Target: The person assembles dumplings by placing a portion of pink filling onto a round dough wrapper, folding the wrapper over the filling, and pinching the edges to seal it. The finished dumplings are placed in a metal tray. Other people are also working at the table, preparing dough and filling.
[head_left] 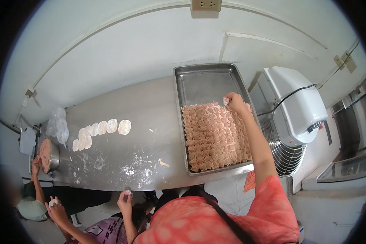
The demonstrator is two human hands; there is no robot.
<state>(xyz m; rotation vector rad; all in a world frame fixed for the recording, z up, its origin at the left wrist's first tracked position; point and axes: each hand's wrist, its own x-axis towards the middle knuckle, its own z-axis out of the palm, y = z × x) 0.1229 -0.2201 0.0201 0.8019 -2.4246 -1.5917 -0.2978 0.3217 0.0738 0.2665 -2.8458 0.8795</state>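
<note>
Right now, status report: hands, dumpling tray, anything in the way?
Right hand at the tray's far rows, fingers pinching one dumpling. Left hand at table edge, holding a small piece. Tray's far part bare.

One steel tray [199,81] held rows of dumplings [215,136], too many to count. About eight round wrappers [124,127] lay beside one bowl [53,156].

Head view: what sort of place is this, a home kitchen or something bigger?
Most likely a small commercial food-prep kitchen. A floured steel worktable holds a metal tray packed with rows of filled dumplings, where the right hand is setting one more, and a large white dough mixer stands beside it.
</note>
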